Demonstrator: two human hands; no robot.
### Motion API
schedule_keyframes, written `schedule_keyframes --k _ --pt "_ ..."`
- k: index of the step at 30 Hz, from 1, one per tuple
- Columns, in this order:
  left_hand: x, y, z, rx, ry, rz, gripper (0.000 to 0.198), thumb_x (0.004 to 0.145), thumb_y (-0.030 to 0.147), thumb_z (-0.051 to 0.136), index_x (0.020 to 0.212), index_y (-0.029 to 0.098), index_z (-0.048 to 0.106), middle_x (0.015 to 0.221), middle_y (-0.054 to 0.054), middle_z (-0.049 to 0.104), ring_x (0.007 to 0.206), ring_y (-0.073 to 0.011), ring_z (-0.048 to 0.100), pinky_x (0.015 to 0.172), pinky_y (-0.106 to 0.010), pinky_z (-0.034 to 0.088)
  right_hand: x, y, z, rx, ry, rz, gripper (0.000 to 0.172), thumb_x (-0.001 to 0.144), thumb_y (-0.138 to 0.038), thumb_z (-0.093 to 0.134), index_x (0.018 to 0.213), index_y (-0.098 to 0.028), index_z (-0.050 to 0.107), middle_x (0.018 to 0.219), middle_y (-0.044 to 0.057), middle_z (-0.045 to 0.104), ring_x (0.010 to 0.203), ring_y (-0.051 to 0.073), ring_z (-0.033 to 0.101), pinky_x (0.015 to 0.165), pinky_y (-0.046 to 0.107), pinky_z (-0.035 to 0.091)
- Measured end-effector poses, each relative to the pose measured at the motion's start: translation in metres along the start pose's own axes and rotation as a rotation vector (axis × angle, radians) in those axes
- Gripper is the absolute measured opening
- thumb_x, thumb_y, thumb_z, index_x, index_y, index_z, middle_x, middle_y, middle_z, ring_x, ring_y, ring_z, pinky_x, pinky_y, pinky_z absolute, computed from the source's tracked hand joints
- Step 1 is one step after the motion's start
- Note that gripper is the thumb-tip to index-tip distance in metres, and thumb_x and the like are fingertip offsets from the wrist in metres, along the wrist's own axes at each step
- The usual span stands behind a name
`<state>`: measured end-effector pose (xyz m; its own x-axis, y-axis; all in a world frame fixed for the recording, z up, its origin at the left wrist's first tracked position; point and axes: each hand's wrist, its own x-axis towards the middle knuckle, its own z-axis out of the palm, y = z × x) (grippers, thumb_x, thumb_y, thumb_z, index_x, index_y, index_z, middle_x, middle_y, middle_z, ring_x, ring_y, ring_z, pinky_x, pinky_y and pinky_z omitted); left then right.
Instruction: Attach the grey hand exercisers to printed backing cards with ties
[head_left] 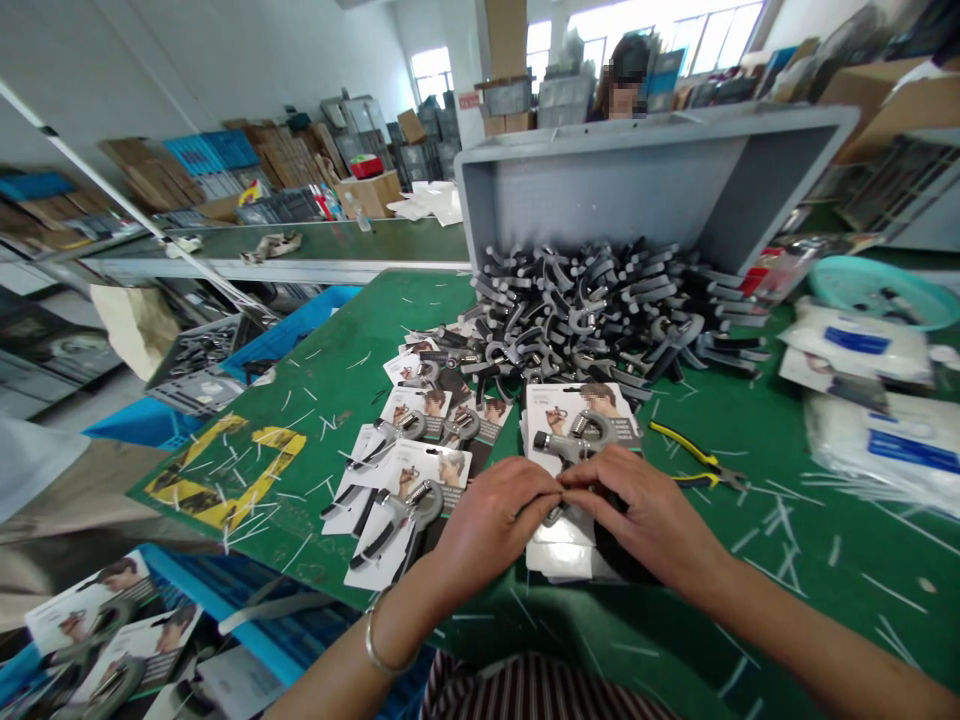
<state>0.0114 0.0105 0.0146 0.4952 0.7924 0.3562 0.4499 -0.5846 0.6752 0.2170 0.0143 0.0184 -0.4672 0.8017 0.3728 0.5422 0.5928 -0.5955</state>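
Observation:
A hand grip strengthener (596,430) in grey and black lies on the top printed card (551,405) of a stack in front of me. Over its lower part, my left hand (491,510) and my right hand (649,515) meet with thumbs and fingertips pinched together. Whatever sits between the fingertips is too small and covered to make out. To the left, several carded hand grip strengtheners (424,508) overlap on the green table (315,545). Yellow-and-black cutting pliers (705,462) rest to the right of my right hand.
A grey crate (615,180) lies tipped toward me, with a heap of loose hand grip strengtheners (585,310) spilling out. White plastic strips (784,530) are scattered about. Plastic packs (885,430) and a turquoise basin (847,275) stand right. A blue bin (217,600) is lower left; a person (626,75) is beyond.

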Motion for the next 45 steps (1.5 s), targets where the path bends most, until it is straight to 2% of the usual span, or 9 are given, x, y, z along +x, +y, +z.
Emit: schedule_keyframes --k 6,13,17,22,25,28,33,39,45 --pt "-0.016 -0.001 0.017 0.03 0.193 0.02 0.016 0.092 0.017 0.062 0.106 0.017 0.07 0.1 -0.007 0.069 0.094 -0.0184 0.06 0.085 -0.034 0.048 -0.001 -0.004 -0.005 -0.007 -0.081 0.033 0.005 0.094 -0.018 0.06 0.092 -0.021 0.063 0.086 0.002 0.067 0.085 0.02 0.057 0.076 0.033 0.044" --pt "-0.022 0.01 0.02 0.348 0.069 0.116 0.022 0.094 0.014 0.054 0.112 0.015 0.067 0.113 -0.011 0.067 0.104 -0.0259 0.056 0.093 -0.045 0.047 0.012 -0.014 -0.01 0.062 -0.054 -0.008 0.01 0.095 -0.018 0.058 0.086 -0.021 0.059 0.086 0.002 0.063 0.09 0.021 0.054 0.084 0.037 0.042" --pt "-0.024 0.006 0.022 0.224 0.11 0.055 0.023 0.095 0.015 0.054 0.116 0.015 0.064 0.113 -0.011 0.066 0.106 -0.0231 0.057 0.095 -0.041 0.049 0.007 -0.016 -0.024 0.13 -0.02 0.019 0.011 0.099 -0.02 0.05 0.09 -0.021 0.057 0.09 0.003 0.06 0.092 0.02 0.054 0.083 0.035 0.043" --pt "-0.025 0.002 0.024 0.143 0.168 -0.006 0.023 0.094 0.015 0.057 0.115 0.018 0.065 0.109 -0.009 0.067 0.103 -0.0203 0.059 0.093 -0.037 0.049 -0.015 0.002 -0.039 0.065 0.018 0.13 0.009 0.099 -0.026 0.052 0.096 -0.024 0.059 0.095 0.003 0.061 0.094 0.021 0.054 0.084 0.035 0.043" --pt "-0.025 0.004 0.026 0.235 0.153 0.051 0.027 0.093 0.013 0.057 0.119 0.018 0.064 0.112 -0.01 0.066 0.104 -0.0222 0.058 0.093 -0.039 0.049 -0.015 0.007 -0.029 0.034 -0.022 0.086 0.01 0.096 -0.029 0.059 0.105 -0.025 0.062 0.099 0.003 0.066 0.1 0.023 0.052 0.091 0.039 0.041" --pt "-0.026 0.006 0.027 0.331 0.15 0.083 0.03 0.092 0.011 0.056 0.12 0.018 0.064 0.117 -0.012 0.064 0.108 -0.0242 0.057 0.094 -0.042 0.049 -0.001 0.003 -0.016 -0.005 -0.076 -0.017 0.008 0.095 -0.03 0.061 0.095 -0.023 0.065 0.092 0.003 0.067 0.097 0.022 0.052 0.092 0.04 0.039" --pt "-0.027 0.007 0.027 0.263 0.2 -0.008 0.028 0.095 0.014 0.054 0.121 0.02 0.061 0.112 -0.011 0.065 0.103 -0.0222 0.06 0.092 -0.04 0.05 0.016 0.0 -0.009 0.009 -0.068 -0.149 0.016 0.1 -0.028 0.051 0.093 -0.02 0.063 0.095 0.005 0.068 0.098 0.022 0.052 0.094 0.042 0.038" --pt "-0.027 0.004 0.032 0.28 0.307 -0.078 0.019 0.095 0.015 0.054 0.113 0.017 0.058 0.107 -0.011 0.067 0.101 -0.0227 0.062 0.092 -0.041 0.051 -0.024 0.006 -0.005 0.093 -0.099 -0.17 0.011 0.098 -0.018 0.051 0.099 -0.023 0.061 0.1 0.002 0.069 0.097 0.02 0.054 0.094 0.041 0.036" --pt "-0.018 0.005 0.03 0.26 0.208 -0.162 0.022 0.093 0.023 0.06 0.114 0.018 0.058 0.109 -0.01 0.066 0.103 -0.0249 0.059 0.093 -0.043 0.049 -0.046 0.002 0.005 0.034 0.033 -0.072 0.013 0.094 -0.014 0.057 0.102 -0.023 0.062 0.101 0.002 0.071 0.096 0.021 0.051 0.093 0.042 0.035"
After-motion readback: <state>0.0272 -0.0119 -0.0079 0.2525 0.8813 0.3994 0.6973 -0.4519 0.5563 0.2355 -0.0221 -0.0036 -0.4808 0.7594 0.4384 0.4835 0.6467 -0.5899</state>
